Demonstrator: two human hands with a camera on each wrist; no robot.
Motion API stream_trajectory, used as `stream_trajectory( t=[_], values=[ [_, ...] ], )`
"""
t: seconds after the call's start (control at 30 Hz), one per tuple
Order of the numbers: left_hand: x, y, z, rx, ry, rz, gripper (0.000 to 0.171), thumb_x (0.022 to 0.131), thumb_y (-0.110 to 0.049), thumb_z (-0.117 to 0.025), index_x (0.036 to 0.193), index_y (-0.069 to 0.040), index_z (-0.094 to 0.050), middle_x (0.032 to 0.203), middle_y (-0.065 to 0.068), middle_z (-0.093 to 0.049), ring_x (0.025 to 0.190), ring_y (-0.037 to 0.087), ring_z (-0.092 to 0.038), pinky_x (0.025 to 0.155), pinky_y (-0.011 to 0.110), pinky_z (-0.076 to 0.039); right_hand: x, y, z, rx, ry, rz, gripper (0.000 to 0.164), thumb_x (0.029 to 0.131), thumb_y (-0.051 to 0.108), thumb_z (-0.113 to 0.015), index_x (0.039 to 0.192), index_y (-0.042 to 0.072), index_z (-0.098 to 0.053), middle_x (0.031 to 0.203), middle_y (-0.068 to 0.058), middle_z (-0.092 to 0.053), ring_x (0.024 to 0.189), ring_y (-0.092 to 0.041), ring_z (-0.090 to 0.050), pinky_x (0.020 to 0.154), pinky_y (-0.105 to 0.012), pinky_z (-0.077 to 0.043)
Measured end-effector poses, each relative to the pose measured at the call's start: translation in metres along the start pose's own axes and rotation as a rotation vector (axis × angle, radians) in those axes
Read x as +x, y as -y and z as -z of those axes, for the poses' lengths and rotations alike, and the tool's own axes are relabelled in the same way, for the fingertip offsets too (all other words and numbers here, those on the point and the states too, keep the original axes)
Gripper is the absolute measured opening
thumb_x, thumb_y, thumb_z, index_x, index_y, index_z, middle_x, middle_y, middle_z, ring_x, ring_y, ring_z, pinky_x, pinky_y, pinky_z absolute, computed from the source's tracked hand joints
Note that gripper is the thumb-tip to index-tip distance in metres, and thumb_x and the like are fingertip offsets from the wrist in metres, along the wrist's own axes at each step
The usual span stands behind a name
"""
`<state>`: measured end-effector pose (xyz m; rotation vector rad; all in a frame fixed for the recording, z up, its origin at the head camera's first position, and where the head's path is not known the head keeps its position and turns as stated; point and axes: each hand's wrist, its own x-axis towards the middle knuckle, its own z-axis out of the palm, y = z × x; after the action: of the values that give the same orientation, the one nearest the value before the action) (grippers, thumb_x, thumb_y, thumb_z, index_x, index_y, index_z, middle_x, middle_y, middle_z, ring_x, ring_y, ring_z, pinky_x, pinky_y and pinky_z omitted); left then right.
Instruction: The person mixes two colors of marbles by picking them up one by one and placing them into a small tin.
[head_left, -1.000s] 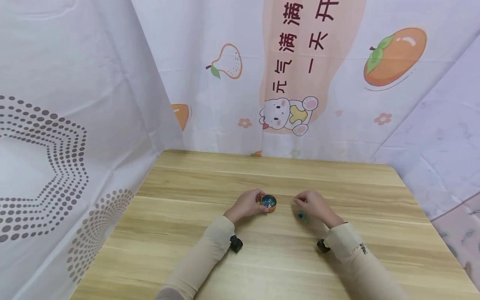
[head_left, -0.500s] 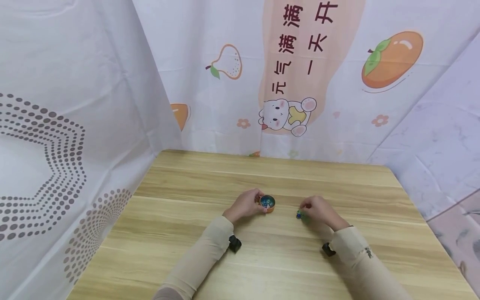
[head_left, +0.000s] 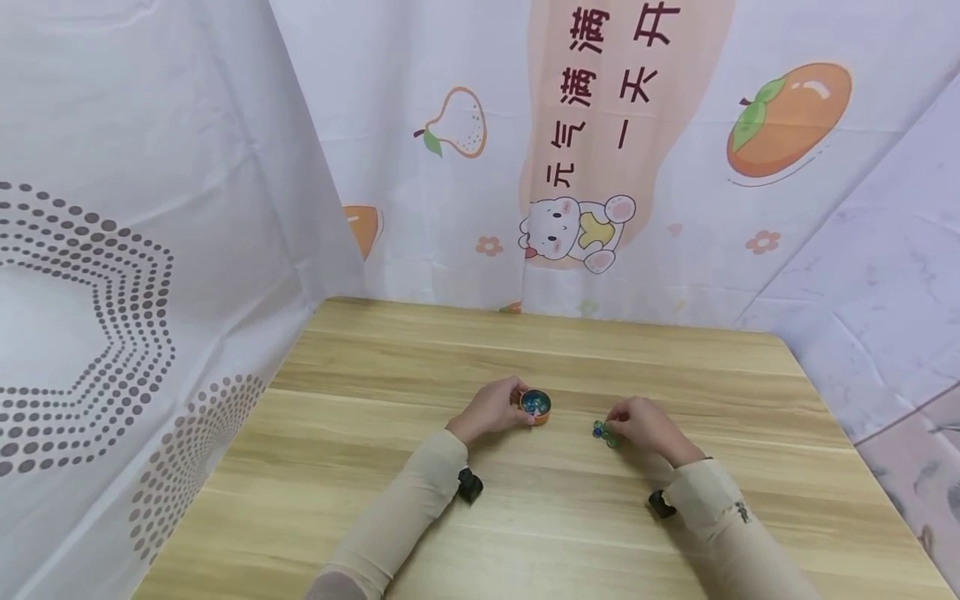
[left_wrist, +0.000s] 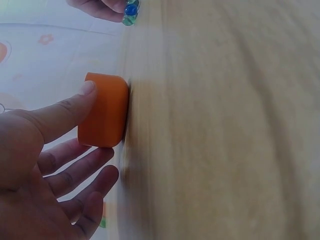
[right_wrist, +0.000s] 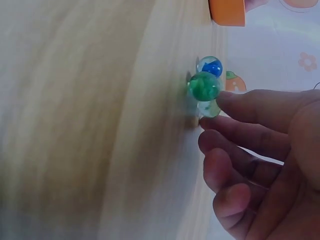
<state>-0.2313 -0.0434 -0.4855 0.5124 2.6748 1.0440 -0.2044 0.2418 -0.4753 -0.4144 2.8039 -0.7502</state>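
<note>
My left hand (head_left: pixel 489 410) holds a small round orange tin (left_wrist: pixel 106 112) on the table, its thumb on the near side and fingers on the other. Several glass marbles lie inside the tin, seen from above in the head view. To the right, my right hand (head_left: pixel 647 425) reaches down to a little cluster of loose marbles. In the right wrist view, a pale clear-green marble (right_wrist: pixel 208 109) sits between thumb and index fingertips, which pinch it. Beside it are a green marble (right_wrist: pixel 204 86) and a blue-and-clear marble (right_wrist: pixel 212 65).
The wood-grain table (head_left: pixel 420 350) extends around both hands. A white printed curtain (head_left: pixel 450 217) hangs behind its far edge, and another patterned curtain (head_left: pixel 225 208) stands along the left side. Dark wrist cameras (head_left: pixel 470 486) sit at the sleeve cuffs.
My right hand has drawn back from near the tin, moving right and down to the loose marbles. The left hand stays on the tin.
</note>
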Motion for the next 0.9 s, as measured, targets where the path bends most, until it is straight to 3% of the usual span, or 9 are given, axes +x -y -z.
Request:
stream_trajectory(
  t=[0.27,0.47,0.9],
  values=[
    [0.002,0.000,0.001,0.003,0.004,0.004,0.045,0.079,-0.028,-0.081,0.117,-0.012,-0.062,0.109,0.005,-0.066,0.102,0.019,-0.061,0.092,0.037,-0.048,-0.002,-0.001,-0.001,0.036,-0.003,-0.031,0.011,0.091,0.013,-0.066,0.090,0.005,-0.074,0.083,-0.002,-0.070,0.074,-0.012,-0.058,0.068,-0.031,-0.049],
    [0.002,-0.001,0.001,0.000,0.004,0.010,0.044,0.079,-0.029,-0.082,0.116,-0.013,-0.062,0.103,0.002,-0.065,0.095,0.016,-0.060,0.086,0.034,-0.048,0.001,-0.001,-0.001,0.030,-0.012,-0.030,0.012,0.091,0.014,-0.066,0.090,0.005,-0.074,0.083,-0.003,-0.071,0.073,-0.011,-0.059,0.067,-0.029,-0.049],
    [0.000,-0.002,-0.001,0.000,0.007,0.033,0.048,0.080,-0.029,-0.081,0.121,-0.014,-0.060,0.110,0.003,-0.066,0.102,0.018,-0.061,0.090,0.036,-0.049,0.008,0.004,0.008,0.011,-0.035,0.018,0.015,0.093,0.018,-0.064,0.096,0.008,-0.075,0.089,-0.003,-0.073,0.079,-0.014,-0.064,0.071,-0.036,-0.052]
  ],
)
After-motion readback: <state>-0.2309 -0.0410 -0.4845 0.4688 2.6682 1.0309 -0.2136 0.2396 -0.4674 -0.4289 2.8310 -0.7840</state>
